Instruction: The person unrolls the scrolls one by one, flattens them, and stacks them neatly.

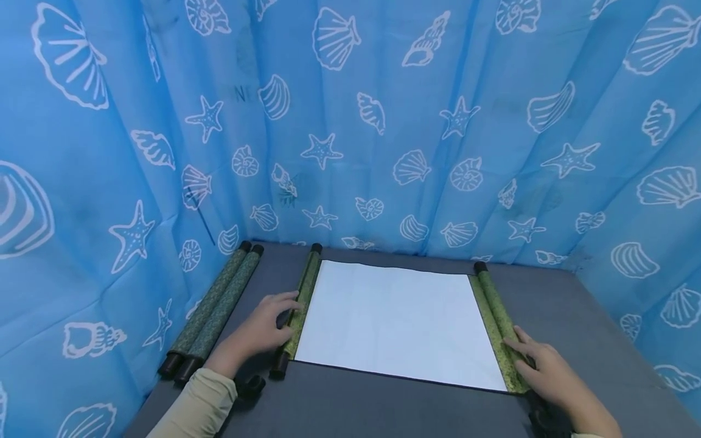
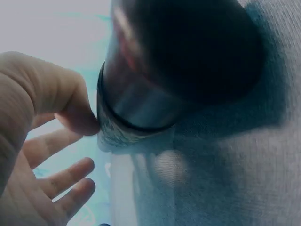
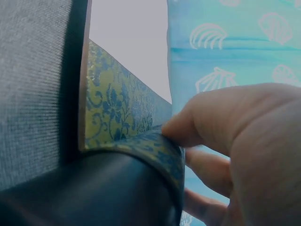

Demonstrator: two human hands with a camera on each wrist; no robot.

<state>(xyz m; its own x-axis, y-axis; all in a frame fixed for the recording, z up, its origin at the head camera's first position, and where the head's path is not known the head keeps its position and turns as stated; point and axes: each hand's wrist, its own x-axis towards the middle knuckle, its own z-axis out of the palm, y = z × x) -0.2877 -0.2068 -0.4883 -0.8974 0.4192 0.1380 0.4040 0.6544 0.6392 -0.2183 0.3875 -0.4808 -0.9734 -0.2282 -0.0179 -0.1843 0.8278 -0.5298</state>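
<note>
A scroll with a white blank sheet (image 1: 400,322) lies unrolled, with green patterned borders and a dark-ended roller along each side. My left hand (image 1: 268,322) is at the left roller (image 1: 309,274), thumb and fingers bent over it. In the left wrist view, the thumb (image 2: 77,110) touches the roll beside its dark end knob (image 2: 188,47), while the outer fingers spread loosely. My right hand (image 1: 547,368) holds the right roller (image 1: 493,298) near its front end. Thumb against the flowered border cloth (image 3: 113,103), its other fingers reach behind the roll in the right wrist view.
Two darker green rolled scrolls (image 1: 219,304) lie side by side left of my left forearm. A grey cloth (image 1: 383,407) covers the table. Behind and at both sides hangs a blue curtain (image 1: 350,121) with white shells and starfish.
</note>
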